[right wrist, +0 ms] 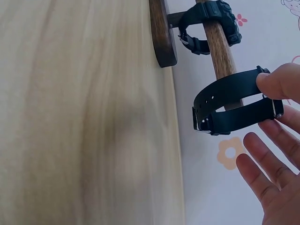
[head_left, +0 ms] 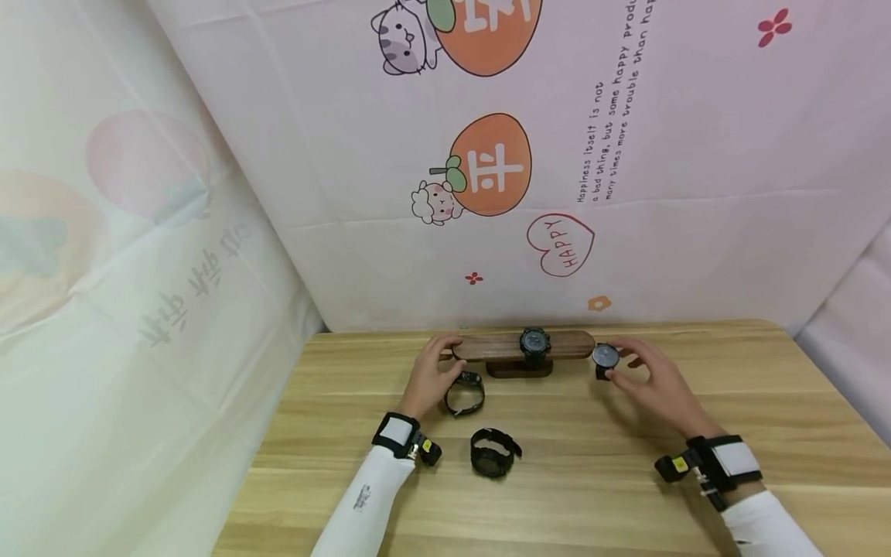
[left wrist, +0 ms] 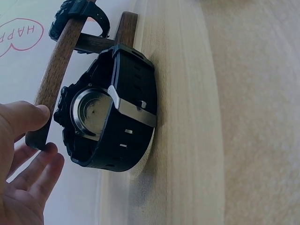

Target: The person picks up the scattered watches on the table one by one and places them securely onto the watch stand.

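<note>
A dark wooden bar (head_left: 487, 347) on a small base (head_left: 518, 370) stands at the table's back, with a black watch (head_left: 534, 342) around its middle. My left hand (head_left: 430, 375) grips the bar's left end between thumb and fingers, as the left wrist view shows too. My right hand (head_left: 654, 383) pinches a round-faced watch (head_left: 605, 356) by its case at the bar's right end. In the right wrist view this watch's closed black strap (right wrist: 229, 91) loops at the bar's tip (right wrist: 233, 104); whether the tip is inside the loop is hard to tell.
Two more black watches lie on the wooden table (head_left: 578, 495): a slim one (head_left: 464, 394) close to my left hand and a chunky one (head_left: 493, 456) nearer the front. A printed cloth (head_left: 390, 263) hangs behind the table's back edge.
</note>
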`<action>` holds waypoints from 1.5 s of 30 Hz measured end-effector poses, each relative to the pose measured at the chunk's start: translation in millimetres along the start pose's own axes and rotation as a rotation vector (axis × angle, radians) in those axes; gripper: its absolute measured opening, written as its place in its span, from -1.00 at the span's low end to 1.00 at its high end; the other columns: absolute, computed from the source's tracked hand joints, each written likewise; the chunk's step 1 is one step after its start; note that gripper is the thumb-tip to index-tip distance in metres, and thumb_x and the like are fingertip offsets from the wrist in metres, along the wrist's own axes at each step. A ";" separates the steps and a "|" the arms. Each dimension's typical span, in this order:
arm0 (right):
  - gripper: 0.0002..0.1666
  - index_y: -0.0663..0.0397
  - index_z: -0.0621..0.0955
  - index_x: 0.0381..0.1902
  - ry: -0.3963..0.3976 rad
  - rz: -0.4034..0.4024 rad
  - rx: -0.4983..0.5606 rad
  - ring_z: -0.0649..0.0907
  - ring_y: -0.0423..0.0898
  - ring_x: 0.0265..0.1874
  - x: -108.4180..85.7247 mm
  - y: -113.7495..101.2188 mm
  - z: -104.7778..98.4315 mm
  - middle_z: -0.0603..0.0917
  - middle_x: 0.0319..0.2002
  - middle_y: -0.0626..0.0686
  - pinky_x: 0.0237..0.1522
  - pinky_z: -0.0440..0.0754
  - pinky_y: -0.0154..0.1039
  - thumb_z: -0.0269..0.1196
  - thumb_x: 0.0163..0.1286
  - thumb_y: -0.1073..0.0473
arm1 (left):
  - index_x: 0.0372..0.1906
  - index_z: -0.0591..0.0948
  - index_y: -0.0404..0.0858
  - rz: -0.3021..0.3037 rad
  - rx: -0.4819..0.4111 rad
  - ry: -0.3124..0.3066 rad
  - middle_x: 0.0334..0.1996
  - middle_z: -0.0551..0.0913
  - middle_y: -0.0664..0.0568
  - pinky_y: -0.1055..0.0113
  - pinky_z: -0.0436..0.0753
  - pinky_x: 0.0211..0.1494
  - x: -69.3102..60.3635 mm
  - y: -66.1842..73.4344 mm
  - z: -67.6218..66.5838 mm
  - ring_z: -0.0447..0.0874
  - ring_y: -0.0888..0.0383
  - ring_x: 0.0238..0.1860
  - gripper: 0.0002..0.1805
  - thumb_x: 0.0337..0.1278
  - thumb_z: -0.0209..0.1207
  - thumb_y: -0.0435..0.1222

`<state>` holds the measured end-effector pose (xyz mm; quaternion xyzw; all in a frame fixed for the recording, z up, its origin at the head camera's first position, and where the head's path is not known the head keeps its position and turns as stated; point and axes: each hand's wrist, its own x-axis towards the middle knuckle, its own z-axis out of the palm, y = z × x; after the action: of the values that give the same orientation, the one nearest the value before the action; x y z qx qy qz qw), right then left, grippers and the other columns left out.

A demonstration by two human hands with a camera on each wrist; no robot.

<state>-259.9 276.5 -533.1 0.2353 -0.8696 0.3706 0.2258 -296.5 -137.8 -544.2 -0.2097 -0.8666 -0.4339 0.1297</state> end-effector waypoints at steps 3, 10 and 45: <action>-0.30 0.25 0.61 0.31 0.003 0.009 0.002 0.59 -0.24 0.02 3.1 -0.1 -0.7 0.70 0.12 0.19 -0.03 0.59 -0.55 0.52 0.19 0.47 | 0.35 0.59 -0.20 -0.019 -0.005 -0.004 0.35 0.59 -0.06 0.05 0.71 0.35 0.6 0.5 0.4 0.64 -0.04 0.29 -0.52 0.40 0.37 -0.37; -0.31 0.21 0.62 0.30 0.014 0.013 -0.008 0.60 -0.20 0.01 8.0 1.7 1.1 0.71 0.12 0.19 -0.06 0.63 -0.49 0.54 0.19 0.45 | 0.35 0.59 -0.21 -0.021 -0.006 -0.004 0.36 0.59 -0.15 0.01 0.71 0.35 1.5 0.3 1.7 0.63 -0.06 0.31 -0.52 0.40 0.36 -0.37; -0.34 0.27 0.60 0.30 -0.009 0.001 -0.044 0.65 0.08 -0.04 18.9 16.0 11.8 0.72 0.11 0.24 -0.17 0.71 -0.34 0.50 0.22 0.48 | 0.34 0.60 -0.21 -0.025 0.006 0.012 0.31 0.63 -0.08 0.02 0.71 0.35 1.0 1.8 -0.5 0.65 -0.06 0.31 -0.53 0.38 0.38 -0.39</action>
<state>-286.6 272.8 -538.3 0.2316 -0.8786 0.3506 0.2271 -296.5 -137.0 -542.3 -0.1957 -0.8696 -0.4343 0.1299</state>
